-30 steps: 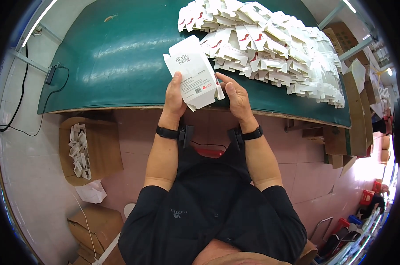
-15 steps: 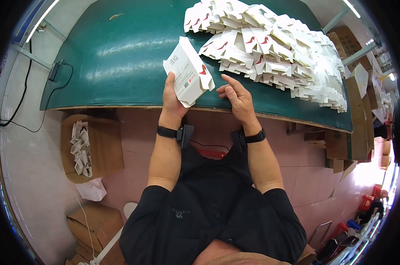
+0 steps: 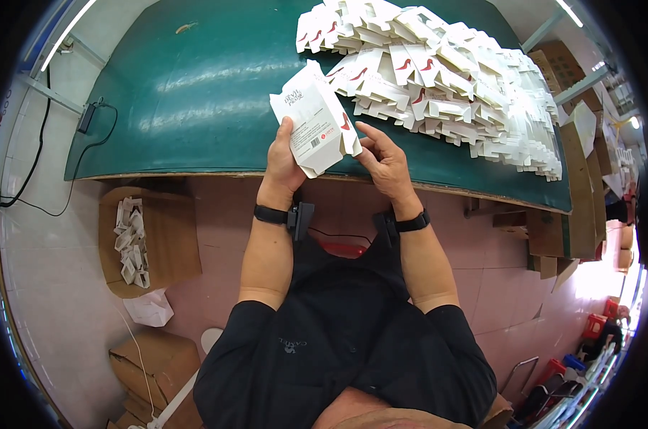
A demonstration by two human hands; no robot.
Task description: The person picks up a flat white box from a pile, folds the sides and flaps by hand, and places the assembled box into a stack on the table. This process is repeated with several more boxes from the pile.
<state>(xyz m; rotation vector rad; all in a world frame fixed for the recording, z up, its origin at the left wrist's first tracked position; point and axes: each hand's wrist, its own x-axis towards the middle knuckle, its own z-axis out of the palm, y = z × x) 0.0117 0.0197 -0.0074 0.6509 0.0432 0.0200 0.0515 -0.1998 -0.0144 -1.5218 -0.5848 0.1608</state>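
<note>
A white folding carton with a red high-heel picture on its side panel is gripped in my left hand, thumb across its front face. The carton stands tilted above the table's near edge, its end flaps sticking out. My right hand is at the carton's lower right end, thumb and index finger at a flap there. Whether those fingers pinch the flap is hard to make out. Beyond the right hand lies a large heap of similar white cartons, several showing the same red shoe.
The green table spans the far side. On the floor at left, a brown cardboard box holds white pieces, with closed brown boxes nearer me. A black adapter with its cable hangs at the table's left edge. Cardboard stands at right.
The carton has shifted slightly right and turned its printed face more toward me. My right hand has closed in, its fingers coming from apart to the carton's end flap.
</note>
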